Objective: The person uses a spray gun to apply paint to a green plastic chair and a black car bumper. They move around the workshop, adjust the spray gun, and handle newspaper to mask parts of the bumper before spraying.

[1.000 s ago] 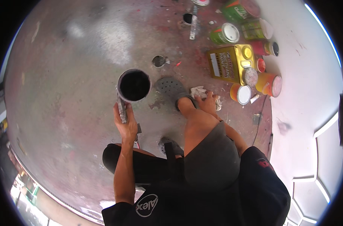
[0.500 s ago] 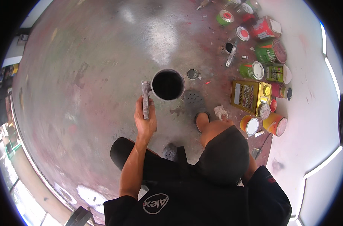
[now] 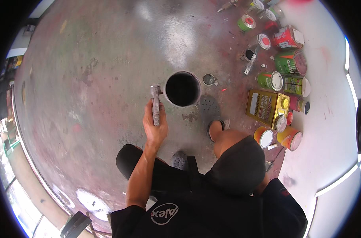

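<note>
Gripping the spray gun [image 3: 156, 104] in the fingers of the left hand [image 3: 155, 133], cup [image 3: 182, 89] at the hand's 1 o'clock. Best carried upright, clear of the gold tin [image 3: 261, 105] at the cup's 3 o'clock. No telling the right fingers' state, hidden past the thigh [image 3: 242, 168].

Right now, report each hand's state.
Left hand: closed, holding the spray gun.
Right hand: hidden behind the bent right leg; grip cannot be told.

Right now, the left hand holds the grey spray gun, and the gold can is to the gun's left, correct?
Not quite: in the head view, the left hand holds the grey spray gun, but the gold can is to the gun's right.
</note>
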Available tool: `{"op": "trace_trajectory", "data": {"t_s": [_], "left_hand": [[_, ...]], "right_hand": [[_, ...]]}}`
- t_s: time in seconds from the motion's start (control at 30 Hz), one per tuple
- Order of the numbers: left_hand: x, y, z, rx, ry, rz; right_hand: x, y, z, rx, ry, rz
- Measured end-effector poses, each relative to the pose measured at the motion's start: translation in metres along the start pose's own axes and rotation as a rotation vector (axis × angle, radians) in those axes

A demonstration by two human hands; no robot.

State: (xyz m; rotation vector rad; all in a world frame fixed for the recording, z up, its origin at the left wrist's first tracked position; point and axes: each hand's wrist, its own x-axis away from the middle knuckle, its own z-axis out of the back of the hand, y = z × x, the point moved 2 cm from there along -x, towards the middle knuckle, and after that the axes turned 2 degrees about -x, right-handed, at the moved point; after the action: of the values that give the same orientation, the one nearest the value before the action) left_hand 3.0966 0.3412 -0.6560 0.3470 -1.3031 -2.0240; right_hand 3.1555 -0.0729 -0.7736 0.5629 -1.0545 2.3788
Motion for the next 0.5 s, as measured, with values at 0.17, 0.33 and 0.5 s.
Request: {"op": "trace_trajectory", "data": {"t_s": [0.17, 0.33, 0.5], "left_hand": [[0.018, -0.011, -0.005, -0.002, 0.049, -0.186], [0.002, -0.006, -0.001, 0.054, 0.034, -0.033], [0.012, 0.005, -0.006, 0.063, -0.026, -0.055]], "right_hand": [[0.003, -0.003, -0.003, -0.017, -0.005, 0.04], [0.001, -0.008, -0.006, -0.015, -0.003, 0.057], [-0.005, -0.015, -0.002, 0.013, -0.004, 0.048]]}}
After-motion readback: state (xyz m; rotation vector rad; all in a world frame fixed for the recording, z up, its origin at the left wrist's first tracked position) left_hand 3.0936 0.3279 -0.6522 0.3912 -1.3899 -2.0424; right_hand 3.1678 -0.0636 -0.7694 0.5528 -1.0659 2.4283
